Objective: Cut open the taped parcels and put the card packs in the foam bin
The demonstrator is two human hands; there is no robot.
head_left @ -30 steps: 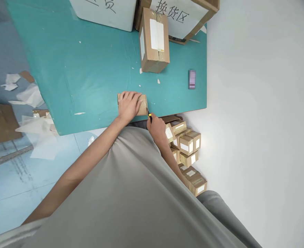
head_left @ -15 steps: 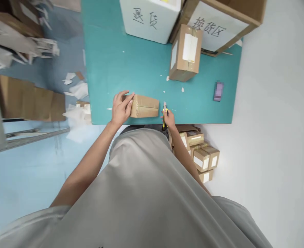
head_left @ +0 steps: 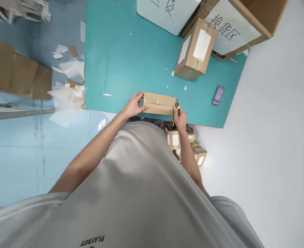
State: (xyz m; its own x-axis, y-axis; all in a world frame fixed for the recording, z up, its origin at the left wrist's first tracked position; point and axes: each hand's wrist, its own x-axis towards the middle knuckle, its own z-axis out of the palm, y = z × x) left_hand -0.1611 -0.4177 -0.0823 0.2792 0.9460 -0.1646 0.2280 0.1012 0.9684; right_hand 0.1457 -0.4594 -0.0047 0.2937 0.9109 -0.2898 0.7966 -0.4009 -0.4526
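Note:
A small taped cardboard box (head_left: 159, 102) lies on the green tabletop (head_left: 110, 69) near its front edge. My left hand (head_left: 134, 106) grips the box's left end, thumb on the near side and fingers toward the far corner. In my right hand (head_left: 181, 120) is a yellow and black utility knife (head_left: 174, 121), fingers closed round its handle. The knife's blade end is at the right end of the box; whether it cuts into the tape cannot be made out.
A taller labelled carton (head_left: 197, 51) stands at the back right, before a white bin (head_left: 164, 15) and a large open carton (head_left: 234, 32). A blurred purple item (head_left: 218, 95) lies at right. Several boxes (head_left: 175, 139) are stacked below the front edge. Paper scraps (head_left: 71, 67) litter the left.
The view has turned and shifted. The box now lies more lengthwise across the view, and the knife has come from beside the box to its right end. My left hand stays on the left end.

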